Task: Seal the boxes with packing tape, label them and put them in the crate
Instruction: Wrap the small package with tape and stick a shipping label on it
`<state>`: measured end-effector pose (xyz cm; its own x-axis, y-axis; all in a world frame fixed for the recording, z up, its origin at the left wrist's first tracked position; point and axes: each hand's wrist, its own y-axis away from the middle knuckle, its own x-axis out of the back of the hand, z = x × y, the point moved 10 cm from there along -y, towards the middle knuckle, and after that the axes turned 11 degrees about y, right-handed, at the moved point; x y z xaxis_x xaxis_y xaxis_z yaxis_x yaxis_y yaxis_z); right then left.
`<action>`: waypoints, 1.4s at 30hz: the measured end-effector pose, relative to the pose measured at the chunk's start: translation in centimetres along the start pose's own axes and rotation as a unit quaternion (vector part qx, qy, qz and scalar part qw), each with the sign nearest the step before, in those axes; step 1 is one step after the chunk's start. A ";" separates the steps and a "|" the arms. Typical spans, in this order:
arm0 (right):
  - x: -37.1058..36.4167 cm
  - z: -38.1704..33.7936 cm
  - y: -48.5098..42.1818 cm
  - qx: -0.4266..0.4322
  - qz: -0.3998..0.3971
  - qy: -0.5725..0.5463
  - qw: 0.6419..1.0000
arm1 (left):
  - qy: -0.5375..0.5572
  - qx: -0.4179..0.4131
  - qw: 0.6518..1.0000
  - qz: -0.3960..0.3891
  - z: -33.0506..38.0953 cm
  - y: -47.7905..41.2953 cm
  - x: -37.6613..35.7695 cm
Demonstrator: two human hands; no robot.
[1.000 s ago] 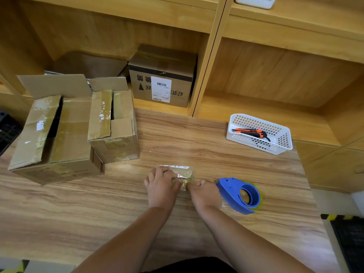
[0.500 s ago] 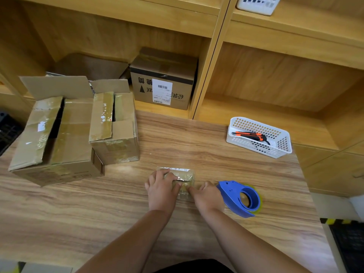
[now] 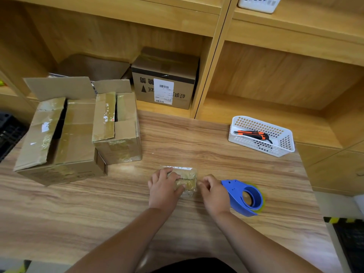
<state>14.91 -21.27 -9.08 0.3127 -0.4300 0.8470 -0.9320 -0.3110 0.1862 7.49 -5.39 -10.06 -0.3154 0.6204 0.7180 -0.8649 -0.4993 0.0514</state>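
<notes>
Boxes (image 3: 74, 134) number three: two open ones touch at the far left of the table (image 3: 187, 138), and one sealed box (image 3: 165, 73) sits on the shelf behind with a white barcode label (image 3: 163, 91) and upside-down characters (unreadable to me). One blue tape dispenser (image 3: 244, 198) lies right of the hands, and one basket (image 3: 283, 147) holds one orange knife (image 3: 254, 133). The left hand (image 3: 163, 189) pinches one taped packet (image 3: 189, 177). The right hand (image 3: 213, 194) curls at its edge; I cannot tell whether it grips.
</notes>
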 end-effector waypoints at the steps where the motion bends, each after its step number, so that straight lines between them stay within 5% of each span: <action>1: -0.2 -1.1 0.1 0.053 -0.004 0.027 0.998 | -0.008 -0.001 1.000 -0.010 -0.1 0.0 -0.1; 4: -1.4 -2.9 0.4 0.161 -0.024 0.120 0.979 | -0.017 -0.004 1.000 -0.016 -0.2 0.2 -0.1; 10: -2.9 -3.0 0.4 0.228 -0.057 0.184 0.954 | -0.054 -0.023 0.998 -0.032 0.4 0.0 -0.2; 19: -2.3 -3.7 0.2 0.236 -0.047 0.181 0.953 | -0.188 -0.108 0.975 -0.045 1.6 -0.2 -0.1; 33: -2.4 -4.7 0.4 0.285 0.016 0.207 0.936 | -0.140 -0.092 0.986 -0.026 0.7 0.1 -0.8; 39: -3.1 -3.1 0.1 0.276 -0.071 0.206 0.936 | -0.151 -0.100 0.983 -0.008 0.7 0.1 -0.9; 42: -1.4 -1.3 0.6 0.271 -0.031 0.211 0.939 | -0.154 -0.119 0.981 -0.001 1.2 0.3 -0.6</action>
<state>13.70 -19.77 -9.50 0.1566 -0.0572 0.9860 -0.6483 -0.7591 0.0589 7.84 -6.66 -9.69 -0.2122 0.3910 0.8956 -0.9439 -0.3194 -0.0842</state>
